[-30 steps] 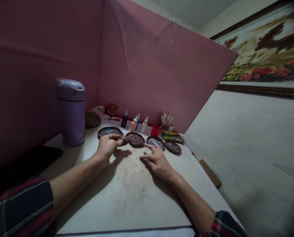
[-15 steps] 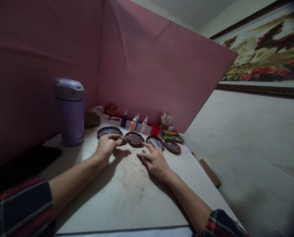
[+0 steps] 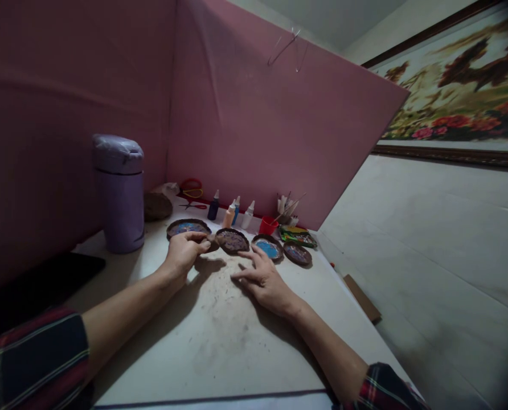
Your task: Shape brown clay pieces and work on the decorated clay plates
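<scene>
Several shallow brown clay dishes stand in a row across the white table (image 3: 220, 341). My left hand (image 3: 184, 252) is closed, pinching a small brown clay lump (image 3: 212, 244) between the blue-painted dish (image 3: 187, 227) and the unpainted brown dish (image 3: 233, 241). My right hand (image 3: 262, 279) lies flat on the table with its fingers spread, just in front of the brown dish and a smaller blue-filled dish (image 3: 267, 247). Another small painted dish (image 3: 297, 253) sits to the right of that one. Brown crumbs speckle the table between my hands.
A lilac lidded flask (image 3: 119, 192) stands at the left. Small paint bottles (image 3: 232, 213), a red cup (image 3: 269, 226) with tools, red scissors (image 3: 192, 191) and a clay lump (image 3: 158, 206) line the pink partition. A colourful painted tray (image 3: 297, 235) lies at the right, near the table's edge.
My right hand has slid a little left and back from the small blue dish, uncovering it. The left hand has stayed on the clay lump.
</scene>
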The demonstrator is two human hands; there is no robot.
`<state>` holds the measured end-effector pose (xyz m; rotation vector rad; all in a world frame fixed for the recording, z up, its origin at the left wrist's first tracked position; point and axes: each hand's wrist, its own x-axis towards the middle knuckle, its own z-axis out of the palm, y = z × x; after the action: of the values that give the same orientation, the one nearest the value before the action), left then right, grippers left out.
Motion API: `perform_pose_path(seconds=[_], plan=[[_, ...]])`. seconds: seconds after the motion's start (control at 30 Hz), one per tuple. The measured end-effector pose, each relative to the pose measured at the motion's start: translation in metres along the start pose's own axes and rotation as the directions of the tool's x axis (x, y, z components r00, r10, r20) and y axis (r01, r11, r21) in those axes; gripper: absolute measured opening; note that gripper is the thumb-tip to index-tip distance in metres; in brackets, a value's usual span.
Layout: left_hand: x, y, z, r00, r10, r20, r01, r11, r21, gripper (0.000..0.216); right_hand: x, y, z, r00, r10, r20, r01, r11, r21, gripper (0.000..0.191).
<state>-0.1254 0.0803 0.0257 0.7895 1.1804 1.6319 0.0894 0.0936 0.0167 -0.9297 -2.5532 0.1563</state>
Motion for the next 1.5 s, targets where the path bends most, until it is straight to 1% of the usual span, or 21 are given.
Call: perform_pose_path(seconds=[0.07,0.1,0.23,0.27,0.4,0.57,0.7,0.73,0.8,0.9,0.97,1.07,1.1,1.17,1.23,1.3,1.4,1.5], plan=[[0.0,0.0,0.0,1.0,0.002,0.003,-0.002,1.0,-0.005,0.03,-0.002,0.0,-0.002,0.998,-0.045,0.034,0.044,0.998,0.04,0.019],[0.0,-0.001,-0.001,1.0,0.003,0.002,-0.003,1.0,-0.007,0.029,-0.003,0.001,-0.004,0.999,-0.04,0.029,0.039,0.998,0.044,0.019],[0.0,-0.001,-0.001,1.0,0.003,0.003,-0.003,1.0,-0.013,0.025,-0.008,0.007,-0.009,0.998,0.046,-0.049,-0.047,0.999,-0.006,0.019],[-0.001,0.0,-0.001,1.0,0.002,0.004,-0.002,1.0,-0.014,0.025,-0.009,0.007,-0.01,0.998,0.038,-0.049,-0.039,0.999,-0.015,0.018],[-0.002,0.001,0.0,1.0,-0.001,0.008,0.001,1.0,-0.024,0.025,-0.011,0.003,-0.012,0.998,-0.059,0.009,0.059,0.998,-0.007,0.018],[-0.001,0.001,0.001,1.0,-0.003,-0.01,0.003,1.0,-0.026,0.025,-0.011,0.004,-0.012,0.999,0.002,-0.048,-0.005,0.999,-0.053,0.019],[-0.002,0.001,0.001,1.0,0.0,-0.012,0.0,1.0,-0.025,0.023,-0.011,0.003,-0.015,0.996,-0.083,0.043,0.083,0.997,0.007,0.019],[-0.002,0.001,0.001,1.0,-0.001,-0.01,0.001,1.0,-0.025,0.022,-0.011,0.004,-0.015,0.995,-0.085,0.056,0.084,0.996,0.008,0.018],[-0.003,0.001,0.001,1.0,-0.005,0.003,0.006,1.0,-0.026,0.023,-0.011,0.008,-0.016,0.999,-0.032,0.031,0.033,0.999,-0.036,0.019],[-0.003,0.001,0.001,1.0,-0.011,0.017,0.012,1.0,-0.024,0.025,-0.011,0.013,-0.016,0.996,0.064,-0.06,-0.071,0.992,-0.108,0.019],[-0.002,0.001,0.001,1.0,-0.012,0.012,0.012,1.0,-0.019,0.027,-0.011,0.013,-0.015,0.997,0.049,-0.053,-0.053,0.995,-0.084,0.019],[-0.001,0.001,0.0,1.0,-0.006,0.001,0.006,1.0,-0.005,0.028,-0.012,0.007,-0.013,0.999,-0.033,0.023,0.033,0.999,0.02,0.018],[-0.001,0.001,0.0,1.0,-0.001,0.0,0.001,1.0,0.001,0.027,-0.011,0.005,-0.013,0.999,-0.044,0.027,0.043,0.998,0.05,0.018],[-0.002,0.001,0.001,1.0,0.014,0.007,-0.014,1.0,0.016,0.025,-0.01,0.003,-0.012,0.999,-0.042,-0.013,0.043,0.996,0.082,0.02],[-0.003,0.002,0.002,0.999,0.026,0.029,-0.027,0.999,0.031,0.024,-0.009,0.001,-0.012,0.995,-0.046,-0.089,0.054,0.994,0.09,0.025],[-0.006,0.002,0.003,0.997,0.024,0.071,-0.027,0.999,0.047,0.025,-0.008,-0.001,-0.013,0.985,-0.077,-0.157,0.093,0.991,0.097,0.031],[-0.01,0.001,0.006,0.982,-0.037,0.186,0.024,0.997,0.073,0.029,-0.007,-0.007,-0.012,0.966,-0.102,-0.236,0.133,0.984,0.122,0.035],[-0.013,-0.001,0.007,0.947,-0.1,0.306,0.072,0.992,0.102,0.028,-0.006,-0.012,-0.009,0.959,-0.082,-0.272,0.128,0.98,0.154,0.034]])
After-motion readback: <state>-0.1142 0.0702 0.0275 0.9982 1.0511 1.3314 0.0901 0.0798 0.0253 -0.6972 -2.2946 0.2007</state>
